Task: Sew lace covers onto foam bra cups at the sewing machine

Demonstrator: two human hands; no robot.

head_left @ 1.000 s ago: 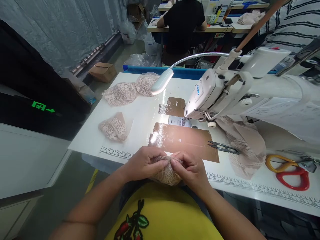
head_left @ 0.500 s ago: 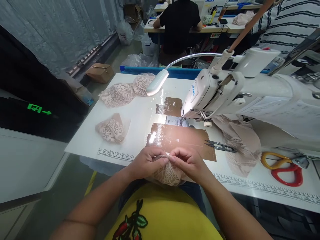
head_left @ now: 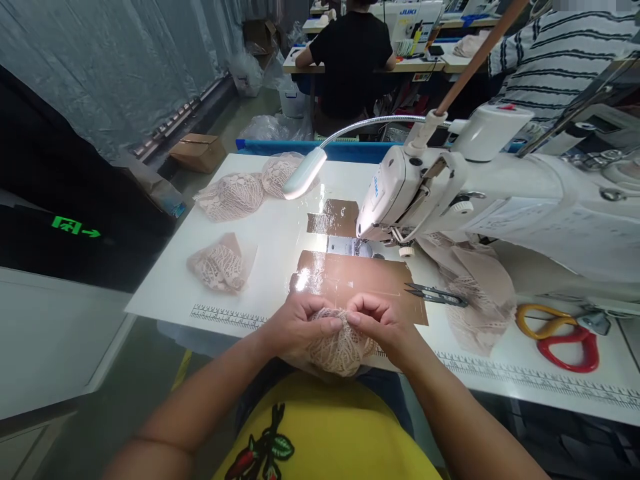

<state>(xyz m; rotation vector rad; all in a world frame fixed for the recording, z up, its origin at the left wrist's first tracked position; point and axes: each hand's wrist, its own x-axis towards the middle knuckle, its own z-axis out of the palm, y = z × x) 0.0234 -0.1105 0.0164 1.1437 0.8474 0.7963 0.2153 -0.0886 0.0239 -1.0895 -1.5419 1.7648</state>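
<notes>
Between my hands, at the table's front edge, hangs a beige lace cup piece [head_left: 337,350], its rounded lace side towards me. My left hand [head_left: 305,323] pinches its upper edge between thumb and fingers. Close beside it, my right hand [head_left: 377,323] pinches the same edge from the right. The fingertips hide the part of the edge they hold. Just beyond my hands, brown tape [head_left: 350,273] covers the table before the needle area of a white sewing machine [head_left: 400,190]. Black thread snips [head_left: 435,293] lie on the right end of the tape.
Lace cup pieces [head_left: 235,197] lie at the back left, with another lace piece [head_left: 220,267] nearer. More beige lace fabric [head_left: 475,293] sits under the machine arm. Scissors [head_left: 570,350] with orange and red handles rest at right. A lamp [head_left: 306,175] bends over the table. A co-worker [head_left: 355,60] sits ahead.
The view has shifted slightly. My fingertips have moved a little apart along the lace edge, and more of the cup's rounded lace shows between them.
</notes>
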